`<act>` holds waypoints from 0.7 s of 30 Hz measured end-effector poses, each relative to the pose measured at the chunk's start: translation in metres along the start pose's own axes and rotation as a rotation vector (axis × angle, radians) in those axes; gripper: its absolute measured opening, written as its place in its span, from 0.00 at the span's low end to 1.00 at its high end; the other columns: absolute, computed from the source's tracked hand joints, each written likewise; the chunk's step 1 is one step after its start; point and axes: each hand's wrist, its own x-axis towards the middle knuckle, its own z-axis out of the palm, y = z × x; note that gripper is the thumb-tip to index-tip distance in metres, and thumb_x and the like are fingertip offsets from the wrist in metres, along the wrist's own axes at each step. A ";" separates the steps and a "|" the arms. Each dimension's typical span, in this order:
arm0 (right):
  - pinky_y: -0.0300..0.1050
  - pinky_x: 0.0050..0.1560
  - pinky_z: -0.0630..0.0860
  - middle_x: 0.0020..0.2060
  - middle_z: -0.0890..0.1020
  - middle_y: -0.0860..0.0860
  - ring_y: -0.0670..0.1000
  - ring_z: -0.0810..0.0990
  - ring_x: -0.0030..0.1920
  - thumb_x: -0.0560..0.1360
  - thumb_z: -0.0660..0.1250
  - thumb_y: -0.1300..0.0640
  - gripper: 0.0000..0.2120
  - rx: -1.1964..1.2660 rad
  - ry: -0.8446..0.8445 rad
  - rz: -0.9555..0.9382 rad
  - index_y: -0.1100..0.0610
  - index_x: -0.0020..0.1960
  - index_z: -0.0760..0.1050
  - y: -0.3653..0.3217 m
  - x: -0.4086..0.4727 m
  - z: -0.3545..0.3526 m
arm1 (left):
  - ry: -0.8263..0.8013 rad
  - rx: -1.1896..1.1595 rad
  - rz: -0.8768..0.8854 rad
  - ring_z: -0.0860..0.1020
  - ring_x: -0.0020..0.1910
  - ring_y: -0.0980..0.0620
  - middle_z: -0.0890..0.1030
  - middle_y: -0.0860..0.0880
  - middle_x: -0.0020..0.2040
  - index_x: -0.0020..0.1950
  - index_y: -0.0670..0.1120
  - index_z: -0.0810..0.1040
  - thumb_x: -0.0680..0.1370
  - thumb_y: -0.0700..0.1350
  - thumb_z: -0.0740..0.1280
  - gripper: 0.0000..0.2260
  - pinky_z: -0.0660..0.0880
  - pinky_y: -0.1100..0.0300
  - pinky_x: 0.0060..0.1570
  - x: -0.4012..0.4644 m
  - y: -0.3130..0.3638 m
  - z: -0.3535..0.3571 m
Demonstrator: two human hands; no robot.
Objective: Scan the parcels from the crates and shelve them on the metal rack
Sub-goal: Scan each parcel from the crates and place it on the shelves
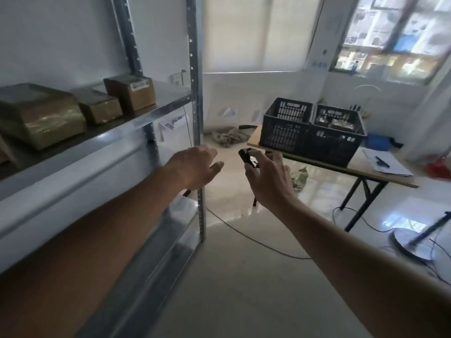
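Note:
The metal rack (195,98) stands at the left. On its upper shelf lie three brown cardboard parcels: a large flat one (39,115), a smaller one (100,108) and an upright one (131,92). Two black plastic crates (288,128) (339,140) sit side by side on a folding table (380,174) at the right; the far crate holds shiny wrapped parcels. My left hand (195,167) hangs in the air in front of the rack post, fingers relaxed and empty. My right hand (266,176) grips a small black scanner (249,158), well short of the crates.
Papers and a pen (383,164) lie on the table's right end. Cables (256,242) run across the glossy floor. A round lamp base (412,242) stands at the lower right. A crumpled cloth (229,137) lies on the floor behind the rack.

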 end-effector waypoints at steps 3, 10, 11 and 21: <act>0.56 0.57 0.71 0.64 0.73 0.60 0.66 0.76 0.60 0.85 0.63 0.45 0.22 -0.021 0.043 0.074 0.45 0.78 0.71 0.031 0.035 -0.006 | -0.033 0.027 0.088 0.76 0.70 0.43 0.75 0.44 0.74 0.77 0.47 0.71 0.87 0.62 0.55 0.26 0.75 0.44 0.67 0.060 0.016 0.003; 0.66 0.63 0.75 0.63 0.72 0.60 0.66 0.76 0.59 0.86 0.62 0.45 0.22 -0.047 0.096 0.195 0.46 0.78 0.70 0.113 0.110 -0.024 | -0.061 0.031 0.252 0.75 0.69 0.43 0.75 0.43 0.73 0.78 0.47 0.71 0.87 0.61 0.55 0.25 0.76 0.44 0.64 0.191 0.075 0.027; 0.66 0.64 0.74 0.63 0.72 0.59 0.65 0.76 0.60 0.86 0.62 0.45 0.22 -0.054 0.108 0.200 0.47 0.78 0.70 0.128 0.121 -0.026 | -0.058 0.031 0.272 0.75 0.69 0.43 0.75 0.44 0.73 0.78 0.48 0.71 0.87 0.61 0.55 0.25 0.76 0.45 0.63 0.210 0.085 0.030; 0.58 0.59 0.78 0.66 0.72 0.59 0.63 0.77 0.60 0.86 0.61 0.44 0.23 -0.031 0.142 0.259 0.47 0.80 0.69 0.307 0.259 -0.061 | -0.056 -0.058 0.307 0.77 0.67 0.44 0.76 0.46 0.70 0.75 0.49 0.74 0.86 0.62 0.54 0.25 0.77 0.43 0.63 0.416 0.209 0.071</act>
